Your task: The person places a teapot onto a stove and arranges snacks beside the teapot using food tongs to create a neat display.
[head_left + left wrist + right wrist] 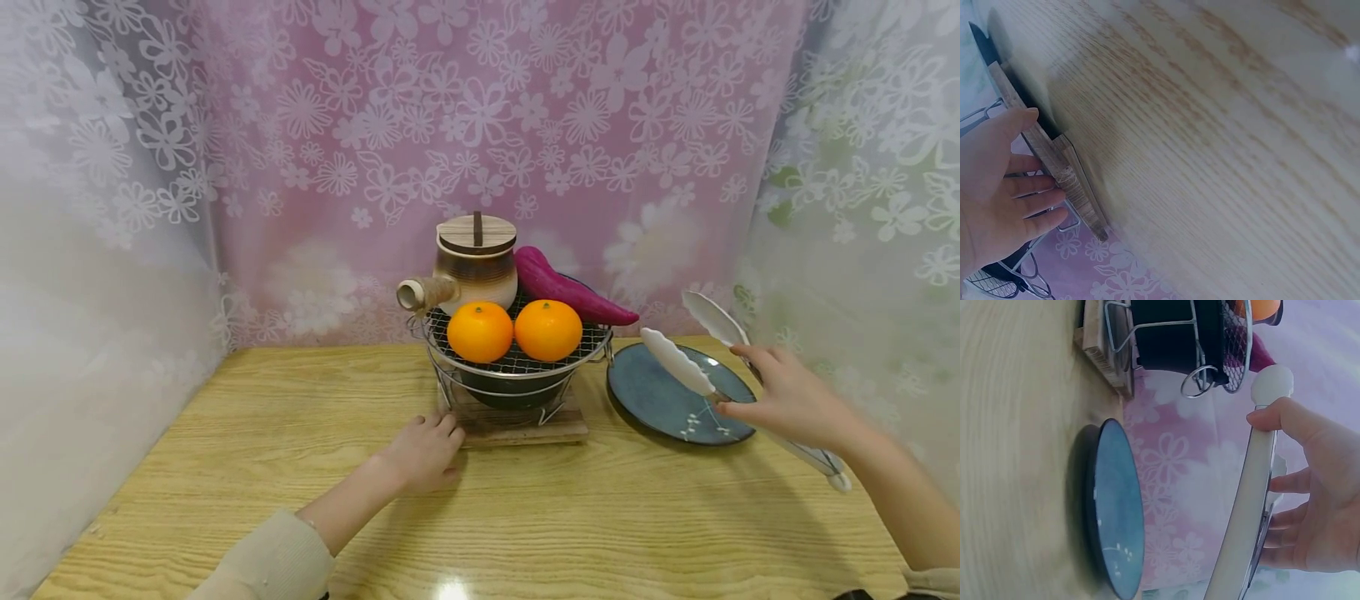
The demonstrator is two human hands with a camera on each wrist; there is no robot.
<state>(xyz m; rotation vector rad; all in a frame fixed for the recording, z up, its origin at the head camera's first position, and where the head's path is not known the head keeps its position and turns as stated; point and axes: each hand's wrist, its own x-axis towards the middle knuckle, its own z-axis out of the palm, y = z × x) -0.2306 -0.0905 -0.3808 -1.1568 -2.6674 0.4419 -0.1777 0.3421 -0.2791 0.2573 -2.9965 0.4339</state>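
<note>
My right hand (798,404) holds a pair of white-tipped tongs (678,364), their arms spread apart with nothing between them. The tongs hang above the blue plate (645,400). My left hand (426,450) rests at the left front corner of a wooden board (525,436); in the left wrist view its fairly straight fingers (1041,200) touch the board's edge. On that board stands a small grill with a wire rack (517,367). The rack carries two oranges (480,333) (548,332), a clay teapot (483,279) with a wooden lid, and a purple sweet potato (570,293).
A pale wood table (315,417) bears everything. Pink floral curtain (480,125) hangs close behind the grill, with white floral cloth (97,250) along both sides. The teapot's handle (423,293) sticks out leftward past the rack. The sweet potato's tip overhangs the rack toward the plate.
</note>
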